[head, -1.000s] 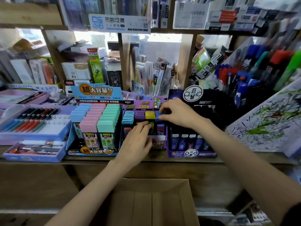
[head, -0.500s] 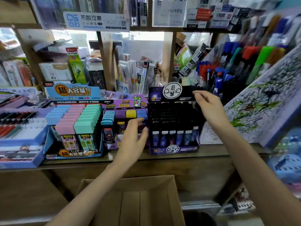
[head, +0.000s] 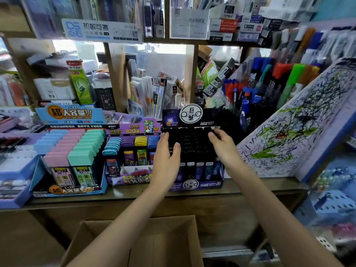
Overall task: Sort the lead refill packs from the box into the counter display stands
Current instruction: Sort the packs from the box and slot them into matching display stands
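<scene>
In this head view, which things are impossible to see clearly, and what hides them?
- Head view: the inside of the cardboard box is cut by the lower edge and covered by both forearms; whether anything remains inside cannot be told.
- Head view: the left hand covers the front left of the dark display stand.
- Head view: whether the right hand pinches anything is unclear, black on black.
- Head view: pack labels are too small.

A scribbled board (head: pixel 292 135) leans at the right, with coloured markers (head: pixel 289 78) racked beyond it. A white sign (head: pixel 100 30) hangs on the far shelf, a green box (head: pixel 79 81) stands below it, and a pen tray (head: pixel 13 200) sits at the left edge.
</scene>
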A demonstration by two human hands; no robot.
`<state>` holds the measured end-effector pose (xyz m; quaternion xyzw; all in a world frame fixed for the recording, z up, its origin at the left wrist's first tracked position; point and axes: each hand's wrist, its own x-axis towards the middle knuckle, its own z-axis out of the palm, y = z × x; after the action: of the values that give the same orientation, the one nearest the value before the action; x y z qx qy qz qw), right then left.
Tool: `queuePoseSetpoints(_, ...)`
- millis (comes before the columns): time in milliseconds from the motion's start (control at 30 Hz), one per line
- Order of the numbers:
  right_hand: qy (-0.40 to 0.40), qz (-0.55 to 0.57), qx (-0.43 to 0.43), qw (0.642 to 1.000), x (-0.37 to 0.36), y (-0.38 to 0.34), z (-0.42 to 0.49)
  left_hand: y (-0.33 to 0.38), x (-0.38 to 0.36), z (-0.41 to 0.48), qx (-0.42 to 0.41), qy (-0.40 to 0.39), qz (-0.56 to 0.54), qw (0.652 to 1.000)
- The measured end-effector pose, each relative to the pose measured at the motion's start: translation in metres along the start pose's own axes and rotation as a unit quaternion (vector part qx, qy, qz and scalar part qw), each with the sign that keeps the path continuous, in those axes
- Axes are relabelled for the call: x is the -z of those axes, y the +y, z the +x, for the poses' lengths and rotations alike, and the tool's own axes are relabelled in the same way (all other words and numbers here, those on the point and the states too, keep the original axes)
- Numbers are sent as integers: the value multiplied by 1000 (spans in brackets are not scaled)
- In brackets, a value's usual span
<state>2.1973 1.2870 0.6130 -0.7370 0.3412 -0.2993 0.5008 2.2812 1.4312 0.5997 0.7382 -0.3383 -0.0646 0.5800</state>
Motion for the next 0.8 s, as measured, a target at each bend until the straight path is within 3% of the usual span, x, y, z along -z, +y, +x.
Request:
queuePoseSetpoints(267, 46, -15, 59, 997, -9, 7, -6, 4, 4, 15, 45, 6, -53, 998)
queuePoseSetpoints(467, -2, 56, 18, 998, -7, 3, 6, 10, 2, 32, 80, -11, -55, 995)
queuePoseSetpoints(633, -29, 27, 25, 999, -3, 5, 6, 8, 3, 35, 74, -26, -58, 995)
queuePoseSetpoints(733, -26, -27, 40, 999, 0, -3, 8, 9, 3, 33, 37, -32, 5, 999)
queuePoseSetpoints(800, -1, -145, 110, 983, -2, -8, 3, 9, 1, 28, -44, -21, 95, 994)
